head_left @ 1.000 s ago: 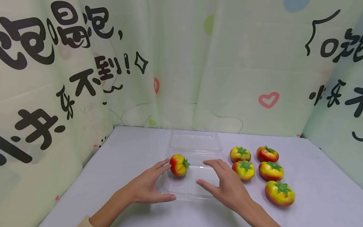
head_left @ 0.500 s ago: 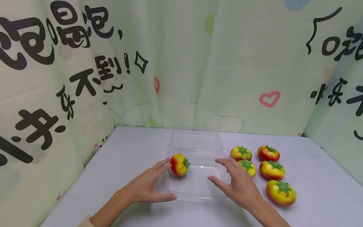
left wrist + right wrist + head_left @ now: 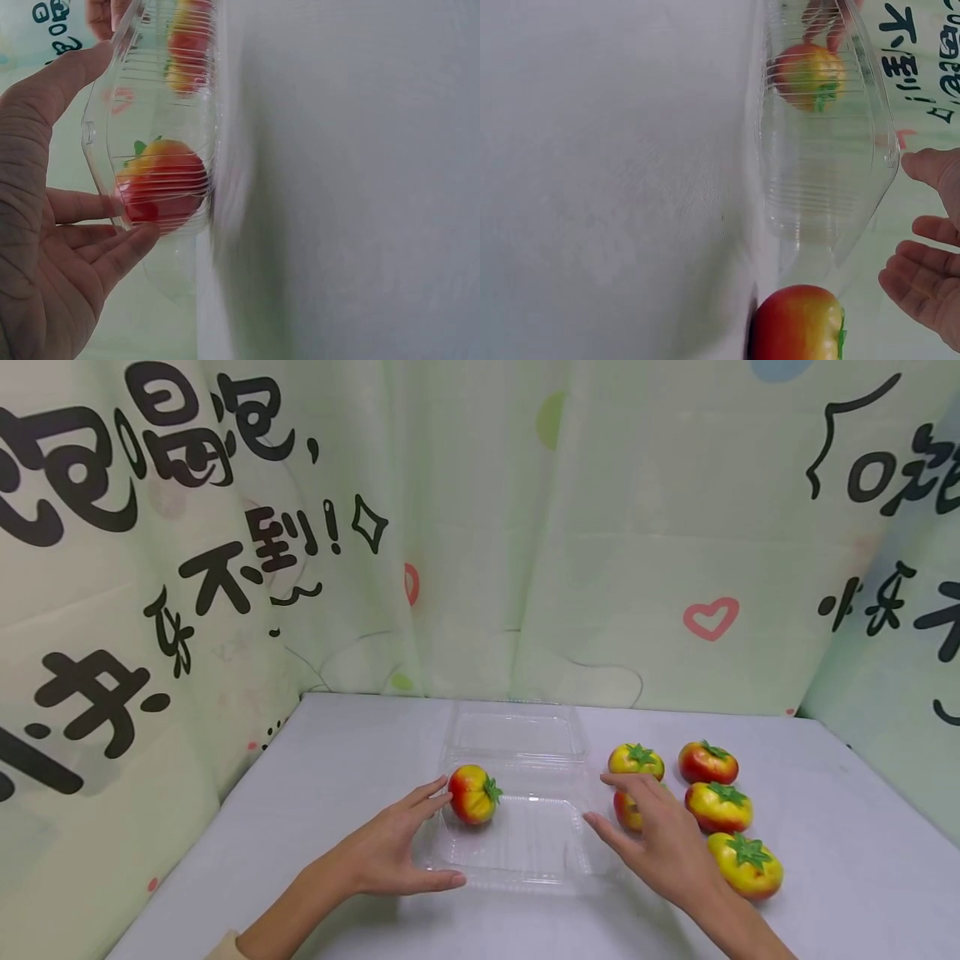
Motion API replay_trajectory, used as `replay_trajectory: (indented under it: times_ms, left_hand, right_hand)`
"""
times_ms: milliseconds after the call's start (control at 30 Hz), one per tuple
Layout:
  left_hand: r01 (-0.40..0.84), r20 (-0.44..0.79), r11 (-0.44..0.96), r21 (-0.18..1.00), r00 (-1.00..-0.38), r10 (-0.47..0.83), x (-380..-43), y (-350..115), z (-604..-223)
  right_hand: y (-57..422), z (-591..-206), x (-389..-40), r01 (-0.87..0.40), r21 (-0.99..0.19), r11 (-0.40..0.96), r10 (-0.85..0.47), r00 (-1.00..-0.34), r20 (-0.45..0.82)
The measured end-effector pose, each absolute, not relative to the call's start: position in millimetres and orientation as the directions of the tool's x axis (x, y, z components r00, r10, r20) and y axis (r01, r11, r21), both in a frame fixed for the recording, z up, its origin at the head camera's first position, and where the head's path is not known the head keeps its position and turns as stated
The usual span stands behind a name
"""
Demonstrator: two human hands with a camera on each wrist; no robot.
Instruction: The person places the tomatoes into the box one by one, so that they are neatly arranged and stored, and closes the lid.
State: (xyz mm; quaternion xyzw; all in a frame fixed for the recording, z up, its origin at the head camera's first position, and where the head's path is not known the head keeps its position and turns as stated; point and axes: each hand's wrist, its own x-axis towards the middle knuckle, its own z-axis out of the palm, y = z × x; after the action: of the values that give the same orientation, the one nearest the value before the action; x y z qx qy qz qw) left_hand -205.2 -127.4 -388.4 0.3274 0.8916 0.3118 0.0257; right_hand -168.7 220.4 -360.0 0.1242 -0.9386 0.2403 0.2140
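Right hand (image 3: pixel 663 839) has slid right over the last second, from above the clear box (image 3: pixel 517 872) to in front of the loose fruits. Thumb and fingers spread wide, nothing held. Means it's free and closer to the five fruits still out on the table (image 3: pixel 360 735); only one is in the box, and no fruit has moved.

Half-hidden fruit (image 3: pixel 625 812) shows between right thumb and fingers, behind the hand; no grip on it. Back fruit (image 3: pixel 633 759) just beyond the fingers. Three more fruits (image 3: pixel 718 807) to the right of the right hand.

Left hand (image 3: pixel 397 852) unchanged: wide, at the left end of the box, thumb at the near corner, fingers farther along; seems to steady it. Boxed fruit (image 3: pixel 472 795) is just past the left fingertips, leaf side toward the right hand. Can't tell if left fingers touch that fruit or only the box wall. Lid (image 3: pixel 517 731) folded back, beyond both hands.
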Motion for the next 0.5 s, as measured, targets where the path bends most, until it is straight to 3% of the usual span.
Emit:
replay_trajectory:
  times_ms: [500]
  left_hand:
    - [0.562, 0.149, 0.602, 0.566, -0.789, 0.596, -206.4, -128.7, -389.0]
  right_hand:
    - [242.4, -362.3, -171.8, -0.34, -0.4, 0.851, -0.121, -0.868, 0.481]
